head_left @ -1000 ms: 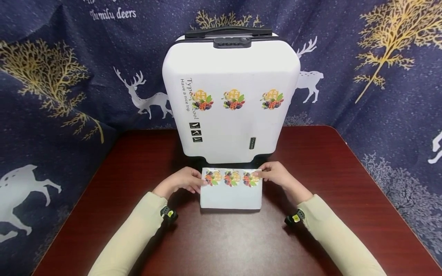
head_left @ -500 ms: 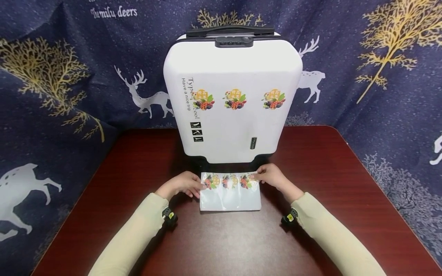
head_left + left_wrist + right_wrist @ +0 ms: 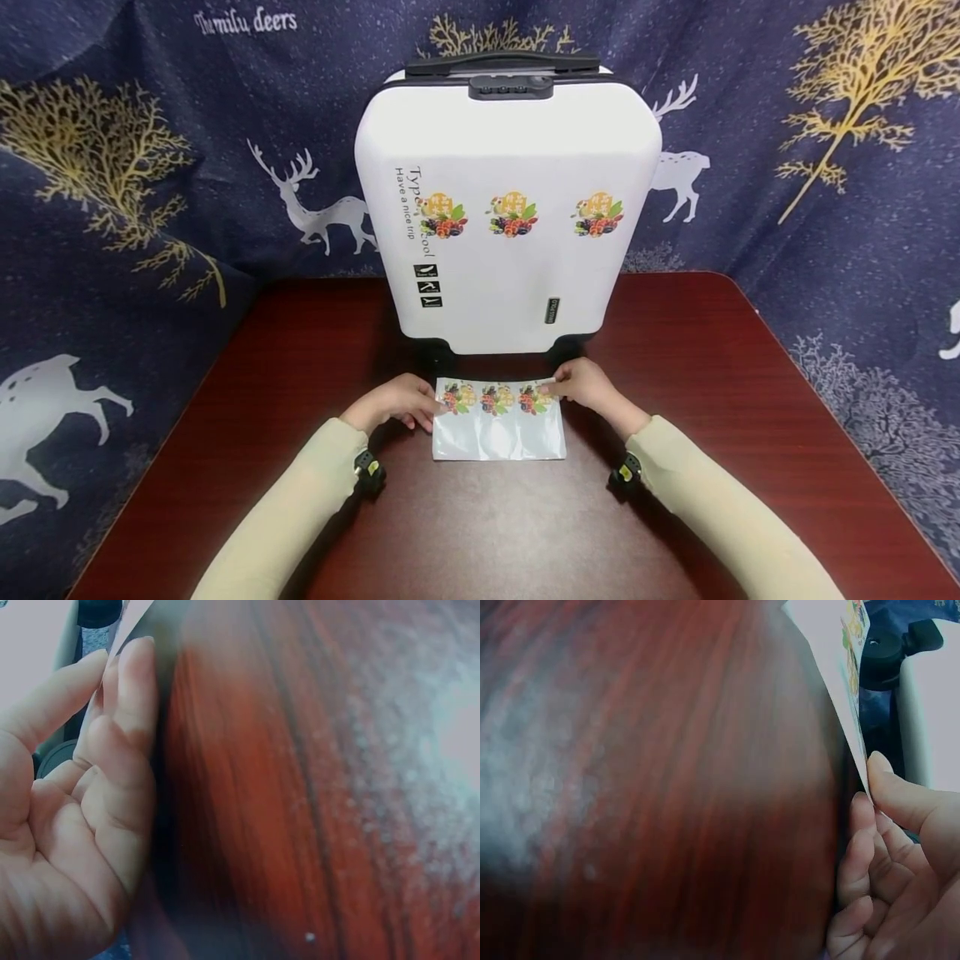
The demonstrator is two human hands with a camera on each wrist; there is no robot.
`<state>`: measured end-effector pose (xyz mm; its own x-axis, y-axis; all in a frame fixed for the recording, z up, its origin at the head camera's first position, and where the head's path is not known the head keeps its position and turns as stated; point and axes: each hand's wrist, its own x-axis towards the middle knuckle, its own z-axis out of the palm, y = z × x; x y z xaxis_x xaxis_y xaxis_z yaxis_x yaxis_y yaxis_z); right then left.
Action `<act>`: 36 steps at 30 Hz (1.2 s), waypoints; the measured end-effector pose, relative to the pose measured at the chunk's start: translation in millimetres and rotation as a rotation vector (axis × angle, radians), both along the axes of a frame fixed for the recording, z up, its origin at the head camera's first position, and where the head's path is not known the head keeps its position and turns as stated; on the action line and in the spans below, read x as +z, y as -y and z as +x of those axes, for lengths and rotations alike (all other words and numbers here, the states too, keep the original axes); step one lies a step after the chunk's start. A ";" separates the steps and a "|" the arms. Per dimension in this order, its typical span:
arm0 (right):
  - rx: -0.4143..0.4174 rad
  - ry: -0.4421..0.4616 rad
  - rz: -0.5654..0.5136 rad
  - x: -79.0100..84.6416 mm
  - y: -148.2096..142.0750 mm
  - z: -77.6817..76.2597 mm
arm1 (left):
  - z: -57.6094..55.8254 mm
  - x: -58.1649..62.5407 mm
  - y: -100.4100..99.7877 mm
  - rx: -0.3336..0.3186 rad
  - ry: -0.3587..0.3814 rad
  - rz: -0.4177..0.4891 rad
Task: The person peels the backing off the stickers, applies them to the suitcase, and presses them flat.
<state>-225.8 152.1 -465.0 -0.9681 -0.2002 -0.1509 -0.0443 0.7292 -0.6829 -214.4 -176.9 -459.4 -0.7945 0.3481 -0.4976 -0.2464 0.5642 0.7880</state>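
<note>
A white sticker sheet [image 3: 498, 437] with three fruit stickers along its upper part is held between both hands, just in front of the suitcase. At its left edge my left hand [image 3: 397, 402] pinches it between thumb and fingers. My right hand [image 3: 588, 385] pinches the upper right corner. In the right wrist view the sheet [image 3: 831, 660] is seen edge-on, caught between thumb and index finger. The left wrist view shows the left thumb and fingers on a thin strip of the sheet [image 3: 129, 622]. A white suitcase [image 3: 495, 283] stands upright behind, with three matching fruit stickers [image 3: 513, 215] across its front.
The suitcase stands on a dark red wooden table [image 3: 487, 533]. Its black handle [image 3: 502, 62] and combination lock [image 3: 510, 87] are on top. Behind the table hangs a blue cloth [image 3: 300, 108] printed with white deer and golden trees.
The sheet has come slightly down toward me and tilted, now showing glossy reflections. My right hand has shifted a little left and down with it; the left hand has moved only slightly.
</note>
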 end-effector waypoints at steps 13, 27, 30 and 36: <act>0.022 -0.038 0.062 1.4 3.2 1.4 | -1.7 -0.6 -1.4 -0.032 -0.036 -0.051; 0.018 -0.019 0.073 3.5 6.5 2.4 | -9.8 -3.3 -0.9 0.078 0.011 0.087; 0.025 -0.022 0.070 4.1 7.1 3.0 | -10.0 -4.5 0.2 0.105 0.005 0.123; 0.028 -0.026 0.092 5.3 8.2 3.5 | -11.8 -10.1 1.6 0.176 0.057 0.193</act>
